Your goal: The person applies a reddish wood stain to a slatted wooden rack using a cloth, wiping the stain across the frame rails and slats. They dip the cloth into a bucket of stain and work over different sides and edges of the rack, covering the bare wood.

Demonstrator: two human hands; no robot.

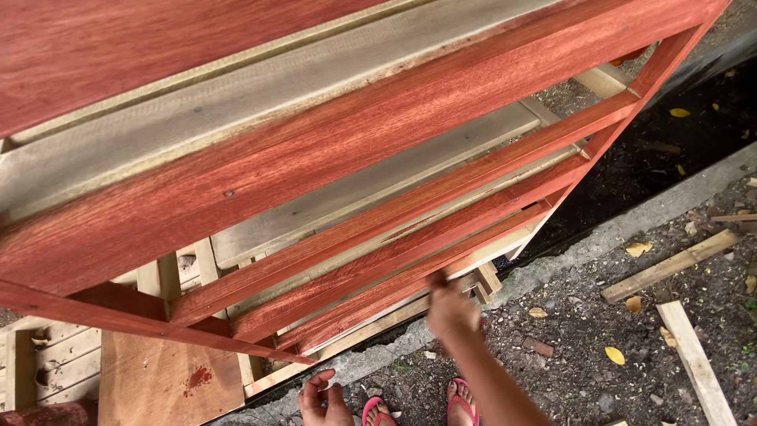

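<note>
A large red-brown wooden frame (331, 150) with several parallel slats fills the upper and middle view, seen from above. My right hand (451, 309) reaches up to the lowest slat (410, 285) and touches its lower edge with closed fingers; whether it grips the slat is unclear. My left hand (323, 398) hangs low near the bottom edge, fingers loosely curled, holding nothing. My feet in pink flip-flops (461, 402) stand on the dirt just below.
Pale unpainted planks (371, 181) lie behind the slats. A reddish board (165, 379) and a pallet (47, 359) sit bottom left. A concrete curb (631, 225) runs diagonally; loose wood strips (694, 359) and yellow leaves lie on the dirt at right.
</note>
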